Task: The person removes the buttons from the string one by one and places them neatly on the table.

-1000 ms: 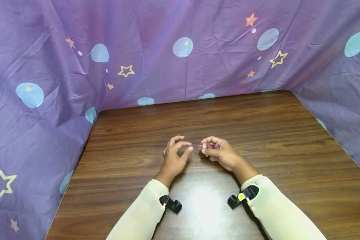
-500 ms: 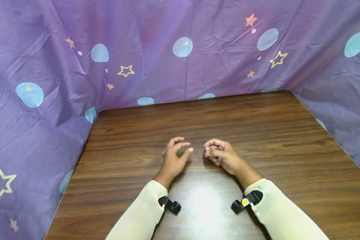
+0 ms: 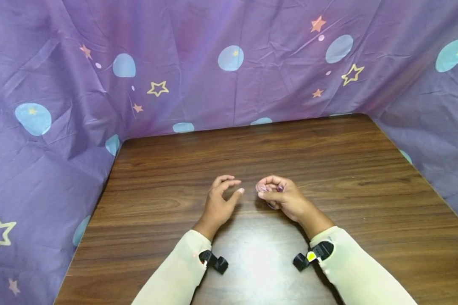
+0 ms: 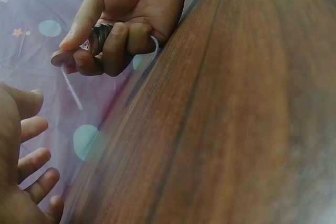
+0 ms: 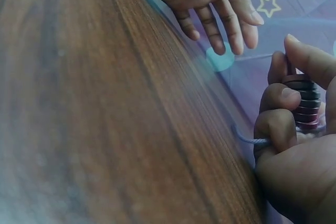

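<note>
My right hand (image 3: 286, 195) grips a string of flat round discs, the dark stack (image 5: 306, 100) enclosed by its curled fingers. Between thumb and index finger it pinches one separate disc (image 4: 63, 58), seen pinkish in the head view. From that disc a thin pale string end (image 4: 72, 88) hangs free. The string's other end (image 5: 251, 139) sticks out by the little finger. My left hand (image 3: 220, 202) hovers to the left, its fingers apart and loosely bent, holding nothing. A gap separates its fingertips from the disc.
Both hands are over a brown wood-grain table (image 3: 168, 165). Purple cloth (image 3: 198, 63) printed with stars and blue spots hangs behind it and at both sides. Black wrist cameras (image 3: 213, 261) are strapped over the pale sleeves (image 3: 171, 271).
My right hand has drawn slightly away from the left and turned, so the reddish stack is now mostly covered by its fingers and one disc faces up. The left hand stays nearly still.
</note>
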Demonstrator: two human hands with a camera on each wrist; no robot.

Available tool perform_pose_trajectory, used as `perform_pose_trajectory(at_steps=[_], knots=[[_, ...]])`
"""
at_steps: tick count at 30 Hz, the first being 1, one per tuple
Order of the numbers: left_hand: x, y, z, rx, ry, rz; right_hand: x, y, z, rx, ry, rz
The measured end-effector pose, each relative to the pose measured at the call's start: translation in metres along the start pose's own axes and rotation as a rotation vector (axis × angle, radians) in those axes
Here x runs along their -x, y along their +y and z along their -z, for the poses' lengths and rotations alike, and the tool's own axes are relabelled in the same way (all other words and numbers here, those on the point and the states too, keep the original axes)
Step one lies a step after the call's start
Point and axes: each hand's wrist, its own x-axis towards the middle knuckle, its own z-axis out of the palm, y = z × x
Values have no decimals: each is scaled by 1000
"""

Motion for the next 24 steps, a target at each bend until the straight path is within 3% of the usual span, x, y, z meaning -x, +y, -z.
perform_pose_trajectory(at_steps=[9,24], knots=[[2,1,0,32,-32,12,-1,1,1,-25,-33,-8],[3,2,-1,31,-68,-160,-3,-1,0,24,-25,-48]])
